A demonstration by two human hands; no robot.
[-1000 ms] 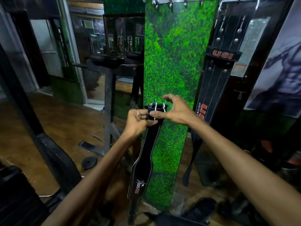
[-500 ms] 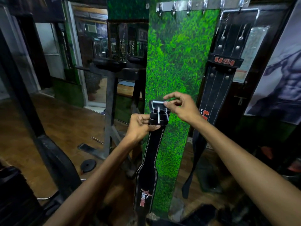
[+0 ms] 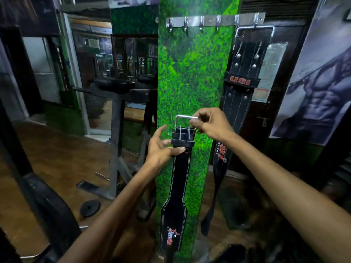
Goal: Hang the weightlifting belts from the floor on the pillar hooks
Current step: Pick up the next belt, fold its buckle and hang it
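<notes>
Bottom end of the black leather weightlifting belt with white stitching and a red star logo [image 3: 178,188] lost in the dark near the lower frame edge; whether touching the floor, impossible to tell. Hanging upright in front of the grass-patterned green pillar [image 3: 191,76], well below the steel hook rail [image 3: 214,20] at the pillar's top. Left hand [image 3: 161,147] curled around the belt just under its keeper loop, thumb across the front, other fingers partly spread behind. Right hand [image 3: 212,124] pinching the right side of the silver rectangular buckle frame [image 3: 185,118], raised above the belt end, two prongs lying down over the leather. Second black leather belt marked USI in red [image 3: 241,80] hanging by its own buckle from the rightmost hook, lower tip falling into shadow. Four hooks bare; fifth hard to judge. Dim room, blurred toward the edges. Brown wooden floor [image 3: 57,164] on the left, with a dark metal rack frame [image 3: 115,145] and a small black weight plate [image 3: 90,205] on it. Mirror panel left of the pillar, reflections too murky to read. Grey muscular-torso poster [image 3: 319,88] on the right wall, cut off by the frame edge. Dark curved shape at bottom left, unidentifiable.
</notes>
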